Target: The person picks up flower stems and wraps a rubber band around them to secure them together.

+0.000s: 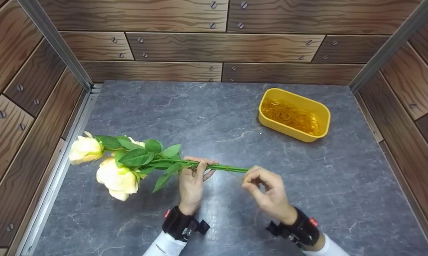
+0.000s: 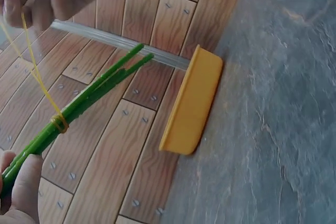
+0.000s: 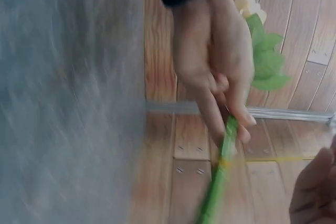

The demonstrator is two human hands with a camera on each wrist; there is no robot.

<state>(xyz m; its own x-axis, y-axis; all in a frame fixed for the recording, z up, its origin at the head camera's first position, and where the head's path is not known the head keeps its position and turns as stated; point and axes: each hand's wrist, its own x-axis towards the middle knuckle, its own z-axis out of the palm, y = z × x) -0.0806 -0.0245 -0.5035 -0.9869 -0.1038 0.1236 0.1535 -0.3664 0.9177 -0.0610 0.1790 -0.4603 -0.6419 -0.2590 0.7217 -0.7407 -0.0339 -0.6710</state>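
Observation:
Pale yellow roses (image 1: 117, 177) with green leaves lie to the left in the head view, one bloom mostly behind the leaves. My left hand (image 1: 191, 186) grips their bundled green stems (image 2: 94, 90) partway along, thumb on the near side. A thin yellow rubber band (image 2: 42, 85) is looped around the stems beyond that thumb. My right hand (image 1: 271, 193) pinches the band's free end between thumb and fingertips, pulling it taut away from the stems. In the head view the right fingers cover the area by the stem ends; the left wrist view shows those ends apart from them.
A yellow plastic container (image 1: 288, 133) with many rubber bands (image 1: 285, 114) inside stands at the back right of the grey marbled table (image 1: 214, 117). Wood-patterned walls (image 1: 178, 46) with metal edge strips enclose the table at the back and both sides.

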